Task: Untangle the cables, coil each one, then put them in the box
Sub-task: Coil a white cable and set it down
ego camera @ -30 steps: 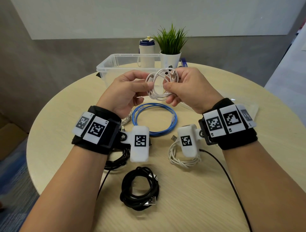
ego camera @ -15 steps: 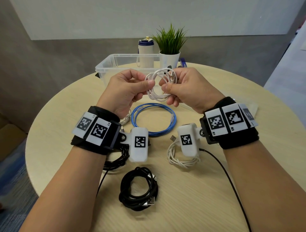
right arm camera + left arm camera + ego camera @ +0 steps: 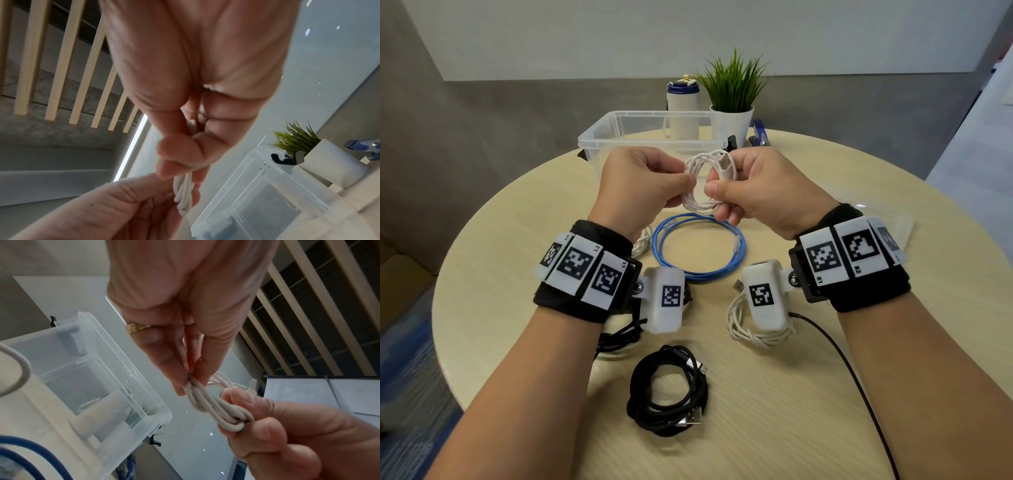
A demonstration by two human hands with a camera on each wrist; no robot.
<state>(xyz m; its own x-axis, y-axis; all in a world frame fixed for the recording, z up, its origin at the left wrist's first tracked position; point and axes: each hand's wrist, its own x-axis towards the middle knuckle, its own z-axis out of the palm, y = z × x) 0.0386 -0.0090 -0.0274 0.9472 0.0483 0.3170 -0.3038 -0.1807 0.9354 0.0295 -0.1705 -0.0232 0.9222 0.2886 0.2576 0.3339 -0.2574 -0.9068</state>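
Note:
A small white cable coil hangs in the air over the table, just in front of the clear plastic box. My left hand pinches its left side between thumb and fingers, and my right hand pinches its right side, with a USB plug sticking up by the right fingers. The left wrist view shows the white strands bunched between both hands. In the right wrist view the same coil runs from my right fingers down to the left hand, with the box behind.
On the round table lie a blue cable loop, a black coil near me, another black cable under my left wrist, and white cables under my right wrist. A potted plant, a bottle and a stapler stand behind the box.
Both hands have kept hold of the white coil and shifted their pinch on it slightly; the coil has stayed in front of the box. Everything on the table is unmoved.

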